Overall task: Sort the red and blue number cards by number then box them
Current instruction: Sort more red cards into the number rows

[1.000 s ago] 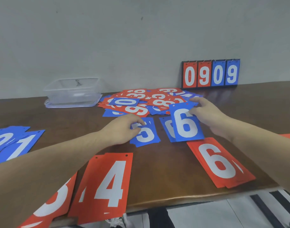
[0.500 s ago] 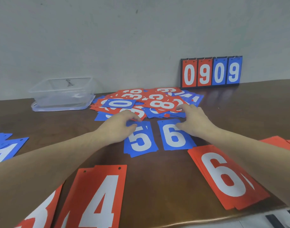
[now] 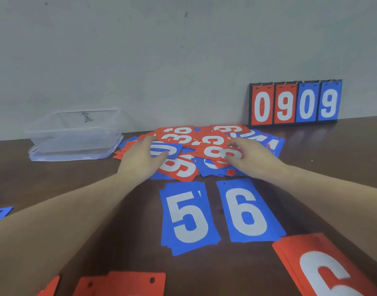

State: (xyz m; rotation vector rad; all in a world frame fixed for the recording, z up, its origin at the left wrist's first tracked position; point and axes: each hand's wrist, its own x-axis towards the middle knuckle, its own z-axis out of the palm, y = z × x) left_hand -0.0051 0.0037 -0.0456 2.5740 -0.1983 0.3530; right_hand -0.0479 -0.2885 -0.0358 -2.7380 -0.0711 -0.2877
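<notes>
A single head-worn camera is looking forward and down from the person's own standpoint, facing the wall (image 3: 183,50) across the brown table (image 3: 343,150); both forearms are reaching into frame from the bottom, and the nearest cards are running off the lower edge

We see a table (image 3: 343,150) of dark brown wood, smooth and a bit shiny, for it mirrors the scoreboard (image 3: 295,102). The box (image 3: 76,133) is clear plastic, see-through and a little cloudy. The red and blue cards (image 3: 204,144) look thin, flat and matt, like stiff plastic or card. Small metal rings hold the scoreboard's numbers. The wall (image 3: 140,50) is dull grey with small marks.
</notes>
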